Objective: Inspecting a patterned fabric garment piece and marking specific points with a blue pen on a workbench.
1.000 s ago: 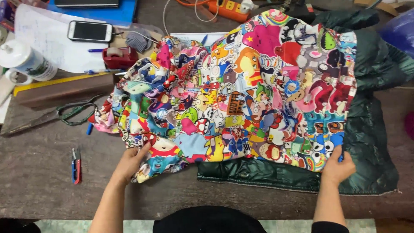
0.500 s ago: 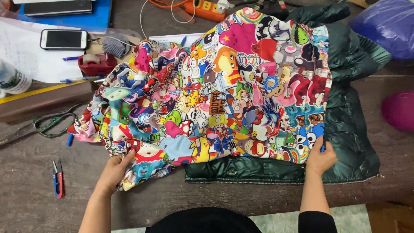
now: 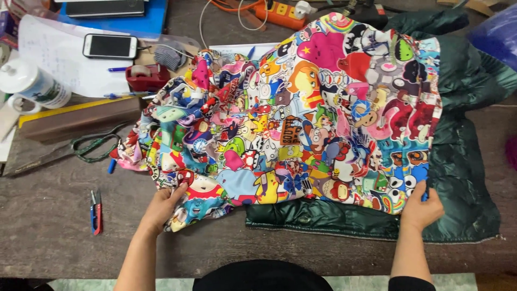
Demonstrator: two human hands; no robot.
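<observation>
A bright cartoon-print fabric [image 3: 301, 113] lies spread over a dark green quilted garment [image 3: 463, 161] on a worn wooden table [image 3: 48, 237]. My left hand [image 3: 164, 207] pinches the fabric's crumpled near-left edge. At the near-right corner, my right hand [image 3: 423, 207] grips the fabric where it overlaps the green garment. The left part of the fabric is bunched in folds; the right part lies flatter. The green garment shows along the near edge and at the right.
Small red-and-blue thread snips [image 3: 96, 211] lie left of my left hand. Green-handled scissors [image 3: 89, 148], a long ruler [image 3: 70, 110], a red tape dispenser [image 3: 145, 75], a phone [image 3: 110, 46], a white bottle [image 3: 32, 83] and an orange power strip [image 3: 280, 12] sit behind.
Both hands keep their hold on the fabric's near edge. The view has shifted, so fabric and hands sit lower and further right in frame; the fabric looks slightly more spread.
</observation>
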